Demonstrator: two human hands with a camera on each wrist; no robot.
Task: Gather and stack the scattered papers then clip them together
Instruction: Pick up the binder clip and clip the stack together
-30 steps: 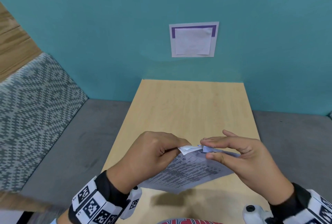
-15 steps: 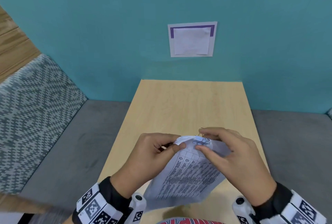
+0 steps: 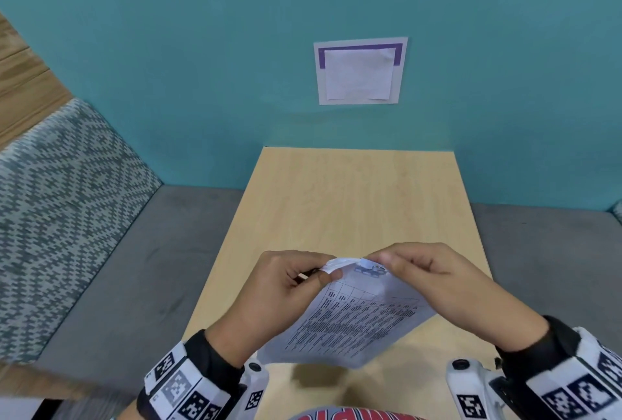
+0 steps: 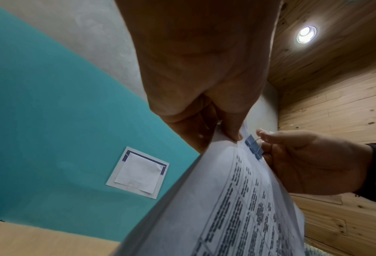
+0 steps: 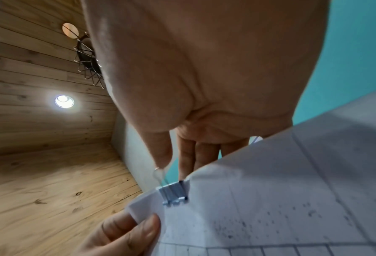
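A stack of printed papers (image 3: pixel 356 322) hangs tilted above the near end of the wooden table (image 3: pixel 353 204). My left hand (image 3: pixel 326 270) pinches the stack's upper left corner between thumb and fingers. A small blue-grey binder clip (image 3: pixel 368 268) sits clamped on the top edge beside that corner. My right hand (image 3: pixel 382 265) pinches the clip's wire handle. In the right wrist view the clip (image 5: pixel 174 192) bites the papers (image 5: pixel 281 190), with my thumb tip on its wire loop. The left wrist view shows the clip (image 4: pixel 254 146) between both hands.
A teal wall (image 3: pixel 202 66) rises behind the table with a white and purple notice (image 3: pixel 360 71) taped on it. Grey bench seating (image 3: pixel 117 268) flanks the table on both sides. A patterned cushion (image 3: pixel 60 201) stands at the left.
The papers have tilted up from nearly flat to face me. The right hand has gone from lying flat over the top edge to curling on the clip's handle, and the clip now shows on the edge.
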